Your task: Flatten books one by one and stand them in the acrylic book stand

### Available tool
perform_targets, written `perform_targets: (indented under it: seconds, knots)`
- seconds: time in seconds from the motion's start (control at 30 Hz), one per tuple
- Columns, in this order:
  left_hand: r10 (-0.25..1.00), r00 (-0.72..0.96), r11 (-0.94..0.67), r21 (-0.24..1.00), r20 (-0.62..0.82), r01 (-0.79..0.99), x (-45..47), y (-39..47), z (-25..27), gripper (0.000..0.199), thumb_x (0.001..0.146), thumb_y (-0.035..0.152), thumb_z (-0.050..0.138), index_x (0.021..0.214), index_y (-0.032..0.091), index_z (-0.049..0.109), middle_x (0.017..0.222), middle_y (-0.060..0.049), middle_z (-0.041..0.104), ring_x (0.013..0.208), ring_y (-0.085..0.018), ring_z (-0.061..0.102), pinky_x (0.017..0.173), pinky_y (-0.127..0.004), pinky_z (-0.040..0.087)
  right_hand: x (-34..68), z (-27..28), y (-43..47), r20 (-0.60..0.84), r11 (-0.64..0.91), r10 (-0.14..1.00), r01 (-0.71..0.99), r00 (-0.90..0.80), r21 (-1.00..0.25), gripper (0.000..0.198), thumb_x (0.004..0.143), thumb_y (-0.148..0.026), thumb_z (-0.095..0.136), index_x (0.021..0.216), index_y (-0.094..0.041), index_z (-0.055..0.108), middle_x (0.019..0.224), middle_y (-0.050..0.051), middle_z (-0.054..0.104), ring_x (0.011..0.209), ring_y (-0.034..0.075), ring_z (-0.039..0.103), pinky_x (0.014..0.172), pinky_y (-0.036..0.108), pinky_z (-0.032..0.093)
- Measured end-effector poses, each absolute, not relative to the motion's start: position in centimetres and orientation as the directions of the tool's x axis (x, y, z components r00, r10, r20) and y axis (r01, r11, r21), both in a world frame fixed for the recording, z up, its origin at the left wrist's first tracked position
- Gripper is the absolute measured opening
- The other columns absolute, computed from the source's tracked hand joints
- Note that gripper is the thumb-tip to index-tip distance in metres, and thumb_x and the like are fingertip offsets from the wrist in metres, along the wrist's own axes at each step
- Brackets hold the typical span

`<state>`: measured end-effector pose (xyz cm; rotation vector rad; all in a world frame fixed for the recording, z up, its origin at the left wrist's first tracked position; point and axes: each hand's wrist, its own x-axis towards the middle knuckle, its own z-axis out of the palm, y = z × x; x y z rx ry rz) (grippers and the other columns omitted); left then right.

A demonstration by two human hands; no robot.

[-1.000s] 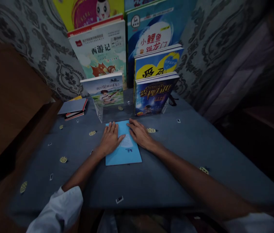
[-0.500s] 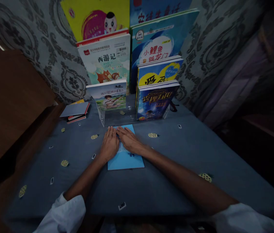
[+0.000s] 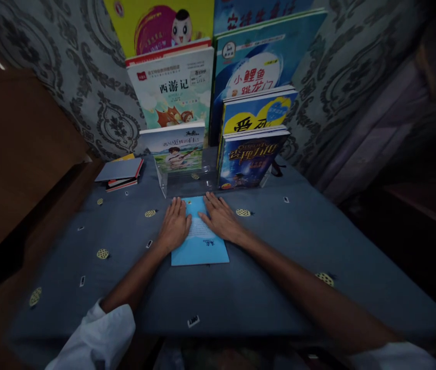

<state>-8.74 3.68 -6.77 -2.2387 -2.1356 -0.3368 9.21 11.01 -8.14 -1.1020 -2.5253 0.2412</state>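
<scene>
The right hand (image 3: 221,220) has moved apart from the left hand (image 3: 174,227); both lie flat and outstretched on the blue paperback (image 3: 199,253), gripping nothing. Uneven pressure could skid it across the table (image 3: 249,300) into the clear bookstand (image 3: 183,186).

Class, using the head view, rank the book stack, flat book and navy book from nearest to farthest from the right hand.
1. Flat book, beneath the right hand.
2. Navy book, upright, ahead and rightward.
3. Book stack, at the back left.
</scene>
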Motion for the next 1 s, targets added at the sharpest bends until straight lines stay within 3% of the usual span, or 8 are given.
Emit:
perform_targets:
  seconds: [0.23,0.53,0.77,1.0]
  knots:
    - [0.969,0.236,-0.245,0.159,0.078,0.956,-11.1,3.6,-5.8,0.059,0.105,0.044,0.025,0.155,0.013,0.030,0.163,-0.014,0.026,0.153,-0.025,0.019,0.122,-0.049,0.024,9.8,-8.1,10.8,0.268,0.717,0.697,0.644,-0.665,-0.266,0.067,0.102,-0.053,0.032,0.153,-0.010,0.035,0.160,0.020,0.033,0.151,0.029,0.024,0.121,0.054,0.025]
    - [0.897,0.434,-0.407,0.221,-0.088,0.886,-12.7,3.2,-3.8,0.061,0.105,0.053,0.017,0.160,0.026,0.018,0.166,-0.004,0.017,0.155,-0.022,0.008,0.125,-0.051,0.007,11.5,-7.5,9.8,0.234,0.834,0.540,0.476,-0.808,-0.281,0.064,0.104,-0.053,0.027,0.157,-0.017,0.031,0.161,0.014,0.033,0.152,0.027,0.023,0.122,0.055,0.022]
    - [0.858,0.494,-0.455,0.237,-0.140,0.858,-12.6,1.8,-3.0,0.067,0.103,0.061,0.016,0.161,0.028,0.008,0.167,-0.003,0.008,0.155,-0.023,0.002,0.124,-0.053,0.003,12.7,-7.2,8.9,0.232,0.876,0.449,0.374,-0.863,-0.304,0.063,0.104,-0.053,0.030,0.159,-0.022,0.024,0.162,0.009,0.032,0.152,0.026,0.022,0.124,0.054,0.020]
    - [0.828,0.553,-0.524,0.225,-0.091,0.821,-11.8,-0.7,-3.2,0.067,0.103,0.060,0.020,0.160,0.030,0.005,0.167,-0.005,0.016,0.155,-0.024,0.008,0.124,-0.057,0.000,13.4,-6.9,7.3,0.187,0.883,0.417,0.348,-0.890,-0.314,0.067,0.103,-0.055,0.029,0.159,-0.020,0.021,0.163,0.011,0.028,0.153,0.026,0.018,0.124,0.055,0.018]
